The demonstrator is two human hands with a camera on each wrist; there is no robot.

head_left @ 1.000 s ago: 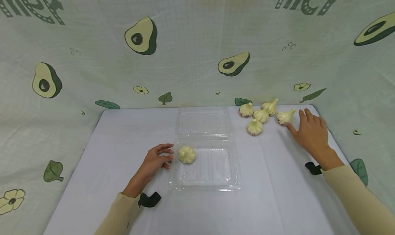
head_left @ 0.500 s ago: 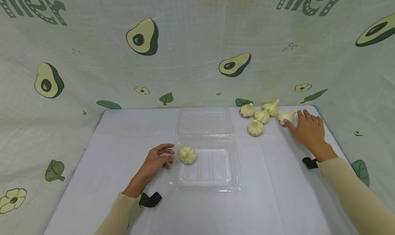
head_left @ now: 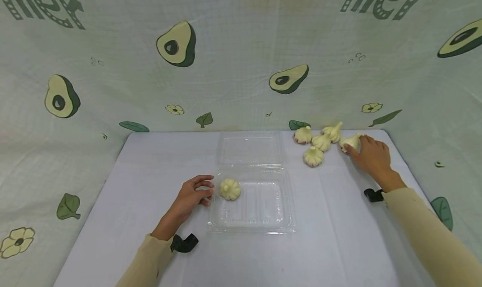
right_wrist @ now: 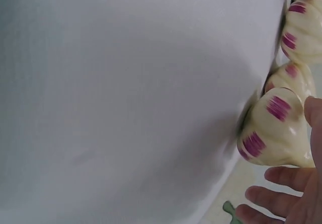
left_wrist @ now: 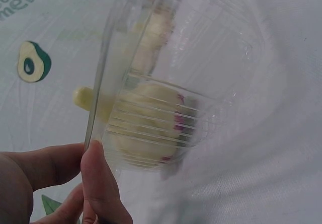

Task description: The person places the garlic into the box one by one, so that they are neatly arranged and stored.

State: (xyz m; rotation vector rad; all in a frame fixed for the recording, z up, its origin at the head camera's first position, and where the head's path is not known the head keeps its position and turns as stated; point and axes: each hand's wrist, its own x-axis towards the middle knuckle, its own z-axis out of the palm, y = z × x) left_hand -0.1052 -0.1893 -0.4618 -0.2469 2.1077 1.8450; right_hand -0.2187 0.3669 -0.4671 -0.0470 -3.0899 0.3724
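My left hand point(head_left: 193, 196) pinches the left rim of a clear plastic clamshell container point(head_left: 260, 230) between thumb and forefinger. Its lid point(head_left: 248, 149) lies folded back. One garlic bulb point(head_left: 229, 189) sits at the left side of the base; the left wrist view shows this bulb point(left_wrist: 146, 123) through the ribbed wall. At the back right of the table, my right hand point(head_left: 373, 155) has its thumb and fingers on either side of another garlic bulb point(right_wrist: 274, 126), thumb against it, fingers by its stem.
Several more garlic bulbs point(head_left: 313, 156) are grouped just left of the right hand. All stand on a white-covered table point(head_left: 158, 161). A cloth printed with avocados point(head_left: 241, 90) hangs behind the table's back edge and down both sides.
My right hand has moved slightly left, and its fingers have drawn in around the garlic bulb. The left hand and the container stay in place.
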